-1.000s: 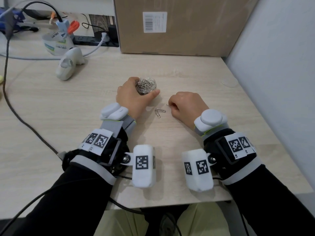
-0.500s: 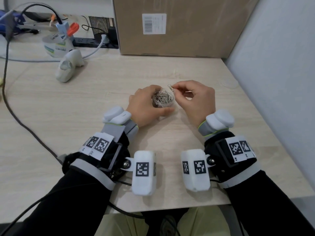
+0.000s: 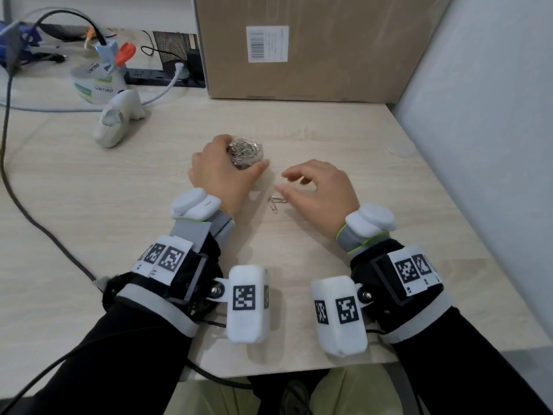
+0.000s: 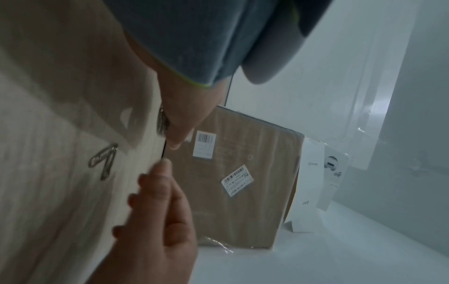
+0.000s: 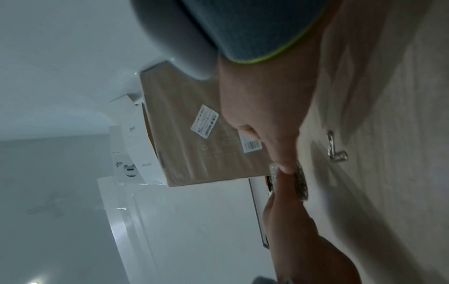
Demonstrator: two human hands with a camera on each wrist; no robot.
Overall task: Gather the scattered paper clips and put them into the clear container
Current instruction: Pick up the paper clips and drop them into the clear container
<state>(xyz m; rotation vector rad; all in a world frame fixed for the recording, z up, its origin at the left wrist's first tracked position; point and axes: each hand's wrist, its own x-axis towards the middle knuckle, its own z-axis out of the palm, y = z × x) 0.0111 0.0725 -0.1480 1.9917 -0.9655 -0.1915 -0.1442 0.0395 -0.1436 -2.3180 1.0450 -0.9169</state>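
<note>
On the wooden table (image 3: 329, 139), my left hand (image 3: 227, 175) grips a small clear container (image 3: 247, 149) full of silver paper clips, thumb on its near side and fingers round the far side. Two paper clips (image 3: 276, 202) lie touching each other on the table just right of my left wrist. My right hand (image 3: 287, 182) hovers beside them with fingers spread and holds nothing; its thumb tip is close to the clips. The left wrist view shows the same two paper clips (image 4: 104, 163) and the container (image 4: 161, 123). The right wrist view also shows the paper clips (image 5: 335, 148).
A large cardboard box (image 3: 314, 46) stands at the back of the table. A pale wall (image 3: 484, 145) bounds the right side. At back left sit a white figurine (image 3: 116, 124), a tape dispenser (image 3: 95, 82) and a power strip (image 3: 155, 76). A dark cable (image 3: 21, 199) crosses the left side.
My right hand carried one clip up to the container, let it go, and has come back down beside the two clips, now empty. My left hand shifted the container right, then back left.
</note>
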